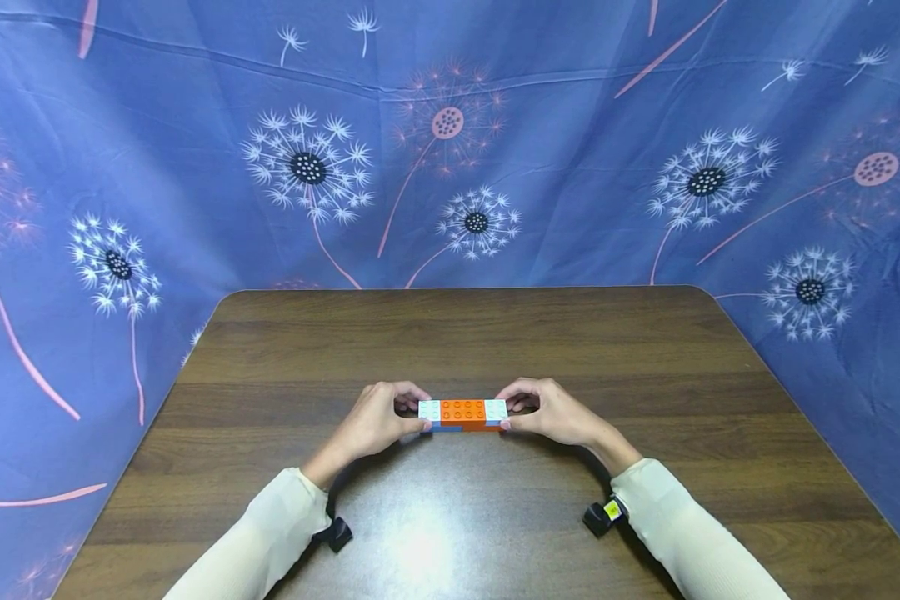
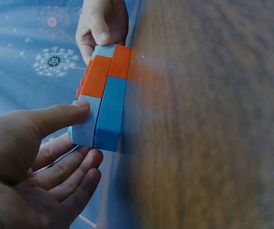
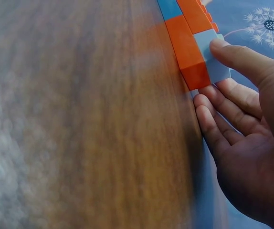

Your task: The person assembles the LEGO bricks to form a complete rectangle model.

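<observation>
A two-layer bar of toy building bricks lies crosswise on the table between my hands. Its top layer has an orange brick (image 1: 462,411) in the middle and pale blue-white bricks at the left end (image 1: 428,408) and right end (image 1: 497,409). Underneath, a blue brick (image 2: 110,114) forms the left part and another orange brick (image 3: 187,52) the right. My left hand (image 1: 375,421) pinches the left pale brick, thumb on the near face and fingers behind. At the opposite end my right hand (image 1: 558,414) pinches the right pale brick the same way.
The brown wood-grain table (image 1: 457,342) has rounded far corners. Behind it and along both sides hangs a blue cloth (image 1: 570,167) with dandelion prints. A small black device (image 1: 598,518) is strapped at the right wrist, and a similar black one (image 1: 337,534) at the left.
</observation>
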`<state>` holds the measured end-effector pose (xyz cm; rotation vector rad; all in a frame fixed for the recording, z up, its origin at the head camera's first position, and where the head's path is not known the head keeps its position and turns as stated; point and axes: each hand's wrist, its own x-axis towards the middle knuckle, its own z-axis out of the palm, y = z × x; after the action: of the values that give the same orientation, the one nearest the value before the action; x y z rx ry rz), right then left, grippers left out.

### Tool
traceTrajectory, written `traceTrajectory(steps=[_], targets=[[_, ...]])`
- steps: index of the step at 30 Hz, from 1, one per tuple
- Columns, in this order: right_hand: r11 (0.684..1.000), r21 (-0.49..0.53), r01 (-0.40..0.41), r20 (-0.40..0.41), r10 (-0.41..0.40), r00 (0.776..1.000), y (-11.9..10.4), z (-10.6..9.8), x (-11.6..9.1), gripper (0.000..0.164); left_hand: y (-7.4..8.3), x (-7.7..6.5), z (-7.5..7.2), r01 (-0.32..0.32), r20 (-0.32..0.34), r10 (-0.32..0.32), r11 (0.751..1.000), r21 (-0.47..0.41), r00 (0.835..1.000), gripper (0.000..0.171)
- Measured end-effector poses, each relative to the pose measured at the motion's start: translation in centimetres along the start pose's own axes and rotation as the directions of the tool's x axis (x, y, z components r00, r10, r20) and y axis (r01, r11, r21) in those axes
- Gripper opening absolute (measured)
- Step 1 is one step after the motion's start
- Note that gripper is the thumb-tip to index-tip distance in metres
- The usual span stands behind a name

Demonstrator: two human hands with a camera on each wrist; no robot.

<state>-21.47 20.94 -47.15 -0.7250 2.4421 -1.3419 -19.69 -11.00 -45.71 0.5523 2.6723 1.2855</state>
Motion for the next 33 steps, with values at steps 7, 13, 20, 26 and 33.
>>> traceTrajectory(steps=[7, 13, 20, 26, 33], targets=[[1.000, 0.005, -0.002, -0.002, 0.002, 1.000, 0.01, -0.05, 0.02, 0.032, 0.11, 0.07, -0.14, -0.008, -0.004, 0.008, 1.000, -0.005, 1.000, 0.027], [1.000, 0.001, -0.002, -0.003, 0.002, 1.000, 0.00, -0.02, 0.07, 0.033, -0.05, 0.18, -0.17, 0.005, 0.007, -0.005, 1.000, -0.020, 1.000, 0.026], [1.000, 0.007, 0.001, 0.002, -0.001, 1.000, 0.00, 0.08, 0.11, 0.033, -0.03, 0.09, -0.14, 0.015, 0.010, -0.015, 1.000, -0.028, 1.000, 0.026], [1.000, 0.002, 0.003, -0.006, -0.003, 1.000, -0.11, -0.06, -0.01, 0.032, -0.22, 0.12, -0.04, 0.011, 0.000, -0.011, 0.999, -0.038, 1.000, 0.026], [1.000, -0.009, 0.012, -0.009, -0.012, 1.000, -0.01, -0.03, -0.22, 0.031, -0.52, 0.19, 0.24, 0.019, 0.016, -0.018, 0.997, -0.069, 1.000, 0.026]])
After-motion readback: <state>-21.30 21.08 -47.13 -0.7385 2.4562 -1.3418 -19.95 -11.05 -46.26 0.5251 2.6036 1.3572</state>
